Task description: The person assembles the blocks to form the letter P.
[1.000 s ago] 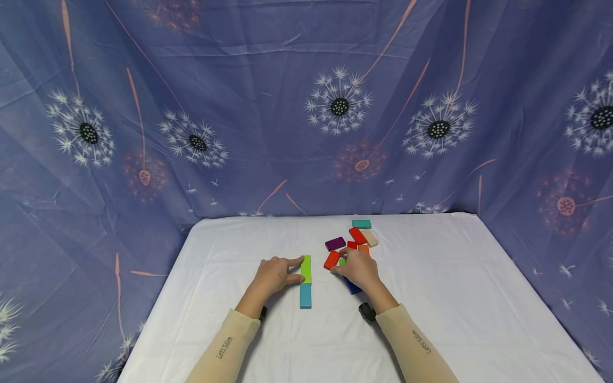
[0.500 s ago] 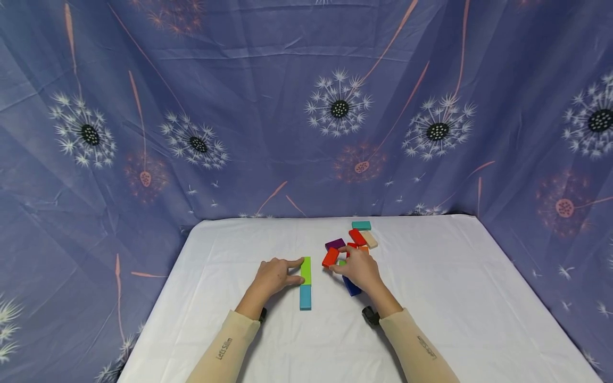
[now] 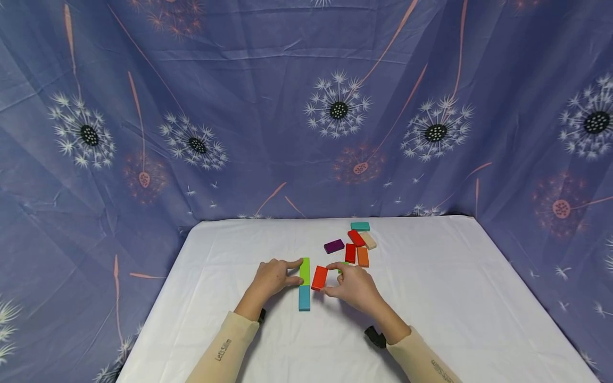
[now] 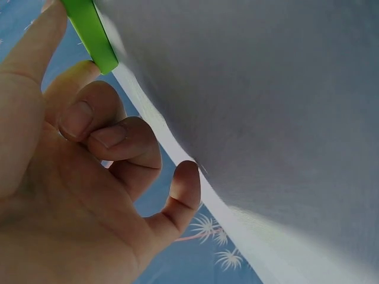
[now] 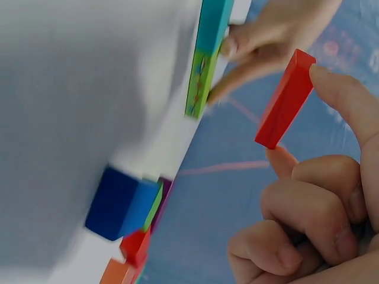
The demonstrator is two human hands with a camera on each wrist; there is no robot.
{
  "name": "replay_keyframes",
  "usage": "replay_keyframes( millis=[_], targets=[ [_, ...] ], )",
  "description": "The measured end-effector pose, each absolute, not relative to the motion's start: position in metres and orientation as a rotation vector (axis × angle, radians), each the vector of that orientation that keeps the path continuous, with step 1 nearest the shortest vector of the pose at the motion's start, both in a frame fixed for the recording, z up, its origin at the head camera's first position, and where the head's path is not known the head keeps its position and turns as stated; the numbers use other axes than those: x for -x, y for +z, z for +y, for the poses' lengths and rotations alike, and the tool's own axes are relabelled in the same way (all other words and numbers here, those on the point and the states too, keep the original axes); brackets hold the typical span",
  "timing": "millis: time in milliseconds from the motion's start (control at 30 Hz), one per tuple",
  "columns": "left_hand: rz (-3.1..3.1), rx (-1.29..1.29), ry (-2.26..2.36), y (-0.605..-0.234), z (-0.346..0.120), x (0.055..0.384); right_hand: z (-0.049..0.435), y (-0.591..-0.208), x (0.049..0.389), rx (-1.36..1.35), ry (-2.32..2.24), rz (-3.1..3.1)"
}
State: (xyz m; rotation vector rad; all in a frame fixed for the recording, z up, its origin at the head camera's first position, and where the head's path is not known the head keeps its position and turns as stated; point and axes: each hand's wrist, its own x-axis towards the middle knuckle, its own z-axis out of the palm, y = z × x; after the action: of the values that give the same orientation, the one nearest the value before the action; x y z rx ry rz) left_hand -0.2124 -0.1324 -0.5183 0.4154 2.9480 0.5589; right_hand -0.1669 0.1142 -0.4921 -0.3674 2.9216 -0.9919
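My left hand [image 3: 272,277] pinches a lime green block [image 3: 305,271] end to end between thumb and index finger; the block lies on the table. A light blue block [image 3: 304,299] sits against its near end, the two forming a straight line. Just to the right, a red block [image 3: 319,279] is pinched at its ends by the thumb and index finger of my right hand [image 3: 355,286]. In the right wrist view the held red block [image 5: 286,102] hangs above the cloth, its other fingers curled below. The left wrist view shows only part of the green block [image 4: 95,40].
Right of centre lie a purple block [image 3: 333,246], a teal block [image 3: 360,226], a beige block [image 3: 368,240], an orange block [image 3: 363,257] and two more red ones. A dark blue block [image 5: 112,204] is hidden from the head view by my right hand. Patterned curtain surrounds the white table [image 3: 431,282].
My right hand has lifted the red block from beside the pile and carried it left and nearer, close to the green block. The left hand has stayed in place.
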Motion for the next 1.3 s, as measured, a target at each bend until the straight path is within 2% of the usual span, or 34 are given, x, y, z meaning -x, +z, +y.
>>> replay_keyframes(
  millis=[233,600,1300],
  targets=[
    [2.957,-0.442,0.546,-0.518,-0.134,0.213,0.104,-0.493,0.143,0.555,-0.897,2.854],
    [2.951,-0.428,0.531,-0.519,-0.134,0.213,0.093,-0.505,0.123,0.617,-0.849,2.763],
    [2.949,-0.448,0.554,-0.52,-0.134,0.214,0.087,-0.517,0.118,0.644,-0.732,2.754]
  ],
)
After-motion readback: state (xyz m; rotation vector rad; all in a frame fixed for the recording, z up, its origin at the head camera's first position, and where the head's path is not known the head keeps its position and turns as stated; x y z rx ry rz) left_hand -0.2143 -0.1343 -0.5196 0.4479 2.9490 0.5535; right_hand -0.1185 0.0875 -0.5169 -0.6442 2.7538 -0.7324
